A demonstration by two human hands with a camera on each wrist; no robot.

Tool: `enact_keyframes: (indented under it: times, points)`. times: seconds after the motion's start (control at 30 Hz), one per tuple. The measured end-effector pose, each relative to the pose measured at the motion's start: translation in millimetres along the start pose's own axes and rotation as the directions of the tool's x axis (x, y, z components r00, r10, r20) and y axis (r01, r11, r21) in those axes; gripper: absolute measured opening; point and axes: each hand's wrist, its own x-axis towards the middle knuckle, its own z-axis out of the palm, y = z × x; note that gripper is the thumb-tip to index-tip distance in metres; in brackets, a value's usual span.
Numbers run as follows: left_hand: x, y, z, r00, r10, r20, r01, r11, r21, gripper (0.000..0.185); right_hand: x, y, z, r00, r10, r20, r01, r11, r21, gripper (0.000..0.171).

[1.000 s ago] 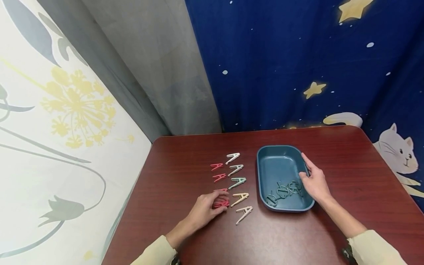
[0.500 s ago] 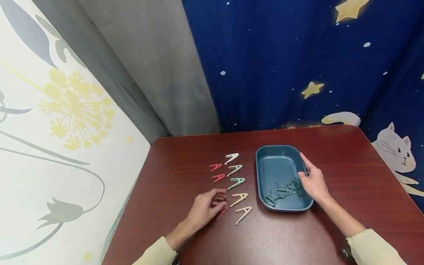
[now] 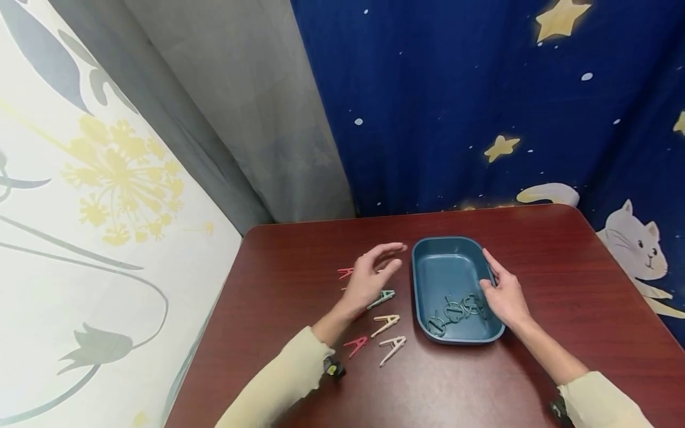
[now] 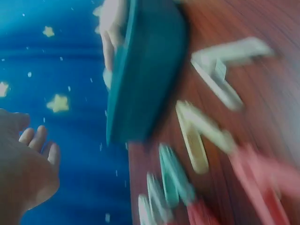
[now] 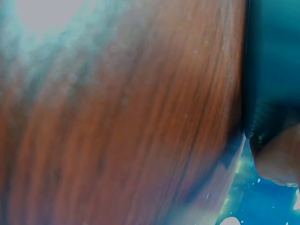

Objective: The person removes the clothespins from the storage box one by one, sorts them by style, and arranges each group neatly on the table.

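My left hand (image 3: 374, 268) hovers over the far end of two rows of clothes pegs with relaxed, spread fingers (image 4: 40, 145) and holds nothing. It hides the pegs under it. Nearer me lie a red peg (image 3: 355, 345), a white peg (image 3: 393, 348), a cream peg (image 3: 386, 323) and a green peg (image 3: 383, 295). Another red peg (image 3: 345, 272) shows left of the hand. My right hand (image 3: 500, 292) grips the right rim of the blue tray (image 3: 428, 261), thumb inside. Several green round clips (image 3: 455, 309) lie in the tray's near end.
The dark red table (image 3: 562, 267) meets a grey curtain (image 3: 257, 119) and a blue star-printed cloth (image 3: 481, 89) at the back. A floral white cloth (image 3: 80, 208) hangs on the left. The left wrist view is blurred and shows the tray (image 4: 140, 70) beside the pegs.
My left hand set a red peg down at the near end of the left row, let go and rose forward over the far pegs. The right hand stayed on the tray's rim.
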Motion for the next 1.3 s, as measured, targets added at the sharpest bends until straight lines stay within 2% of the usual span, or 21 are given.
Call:
enact_keyframes:
  times: [0.07,0.17,0.27,0.33,0.47,0.57,0.63,0.7,0.77,0.87,0.97,1.03,1.17,1.23,1.3]
  points:
    - [10.0,-2.0,20.0,1.0,-0.024,-0.011,0.024,0.998,-0.057,0.041,1,0,1,1.0,0.001,0.007,-0.001,1.0,0.001,0.075]
    - [21.3,-6.7,53.2,0.994,-0.089,-0.071,0.075,0.982,-0.172,0.047,3,-1,3,1.0,-0.001,0.013,0.001,1.0,0.003,0.075]
    - [27.6,-11.5,85.8,0.973,-0.187,-0.134,0.142,0.947,-0.29,0.05,5,-2,4,1.0,-0.003,0.012,0.003,1.0,-0.005,0.075]
    - [29.8,-14.9,105.2,0.952,-0.264,-0.157,0.197,0.916,-0.349,0.051,5,-3,4,1.0,-0.007,0.013,0.008,1.0,-0.012,0.073]
    - [31.2,-22.6,134.6,0.892,-0.418,-0.174,0.326,0.859,-0.396,0.048,5,-4,4,1.0,-0.022,0.013,0.022,1.0,-0.022,0.071]
    - [30.8,-29.5,146.7,0.85,-0.495,-0.181,0.407,0.834,-0.372,0.046,6,-4,6,0.999,-0.034,0.006,0.034,0.999,-0.034,0.072]
    - [29.9,-33.6,150.2,0.836,-0.522,-0.168,0.46,0.835,-0.304,0.046,6,-5,6,0.999,-0.035,0.006,0.036,0.999,-0.034,0.073]
    - [28.8,-36.1,150.8,0.832,-0.534,-0.147,0.507,0.842,-0.186,0.047,6,-5,7,0.999,-0.032,0.007,0.032,0.999,-0.031,0.074]
    - [27.6,-37.7,150.7,0.839,-0.533,-0.113,0.532,0.846,-0.045,0.047,5,-5,7,1.0,-0.031,0.005,0.031,0.999,-0.027,0.074]
    - [26.0,-38.4,151.9,0.858,-0.51,-0.066,0.514,0.843,0.161,0.049,4,-5,6,1.0,-0.024,0.0,0.024,0.999,-0.026,0.074]
    - [23.8,-38.2,155.0,0.871,-0.491,-0.021,0.469,0.818,0.333,0.052,4,-4,4,1.0,-0.019,-0.005,0.018,0.999,-0.03,0.075]
    - [22.5,-38.0,158.1,0.88,-0.474,0.007,0.423,0.792,0.442,0.055,3,-3,3,1.0,-0.01,-0.009,0.01,0.999,-0.034,0.076]
    - [21.1,-38.5,166.0,0.908,-0.416,0.059,0.284,0.711,0.643,0.06,2,-1,2,1.0,-0.007,-0.02,0.006,0.999,-0.032,0.077]
    - [21.4,-38.6,169.4,0.919,-0.386,0.074,0.223,0.667,0.711,0.06,2,0,1,1.0,-0.011,-0.026,0.01,0.999,-0.032,0.077]
    - [21.9,-39.2,171.8,0.926,-0.367,0.087,0.181,0.634,0.752,0.058,1,1,0,1.0,-0.012,-0.027,0.011,0.999,-0.033,0.076]
